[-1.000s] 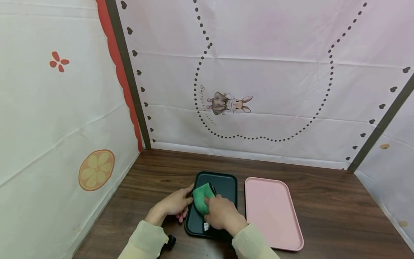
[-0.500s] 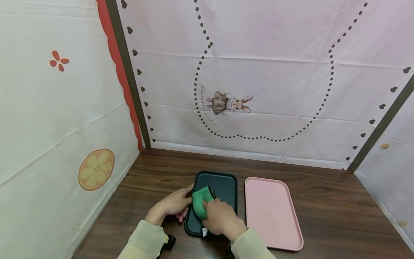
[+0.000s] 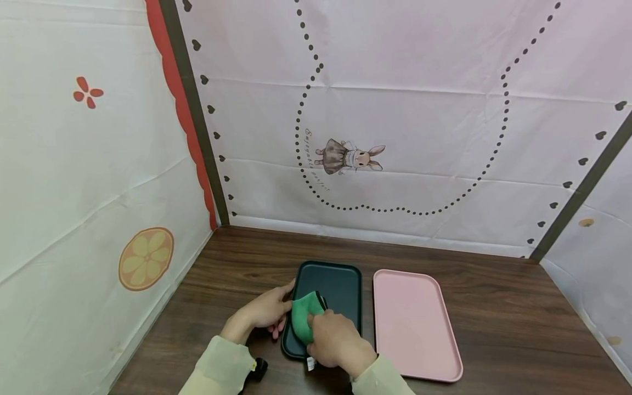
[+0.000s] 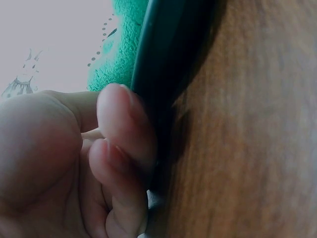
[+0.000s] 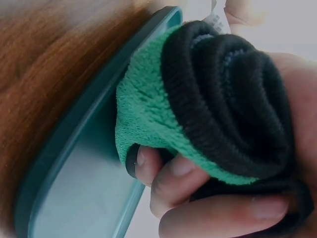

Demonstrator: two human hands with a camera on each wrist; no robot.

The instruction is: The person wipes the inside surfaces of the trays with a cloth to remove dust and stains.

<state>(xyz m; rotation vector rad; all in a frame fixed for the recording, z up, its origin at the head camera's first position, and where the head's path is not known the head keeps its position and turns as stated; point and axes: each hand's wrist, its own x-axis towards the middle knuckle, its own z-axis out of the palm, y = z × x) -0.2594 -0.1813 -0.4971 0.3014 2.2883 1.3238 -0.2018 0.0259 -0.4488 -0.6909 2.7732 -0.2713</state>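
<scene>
A folded green cloth with black edging lies on the dark green tray, near its left side. My right hand grips the cloth, its fingers curled round the folds, as the right wrist view shows up close. A white tag sticks out of the cloth at the tray's near edge. At the left long side of that tray, my left hand holds the rim, thumb at the top and other fingers bent against the outer wall. In the left wrist view, those bent fingers press close to the tray's side.
A pink tray lies flat to the right of the dark one, a narrow gap between them. Both rest on a brown wood-grain table. Printed white cloth walls enclose the table at the back and sides.
My right hand has drawn the green cloth toward the tray's near end and slightly left. The tag has reached the near edge. My left hand and both trays have stayed put.
</scene>
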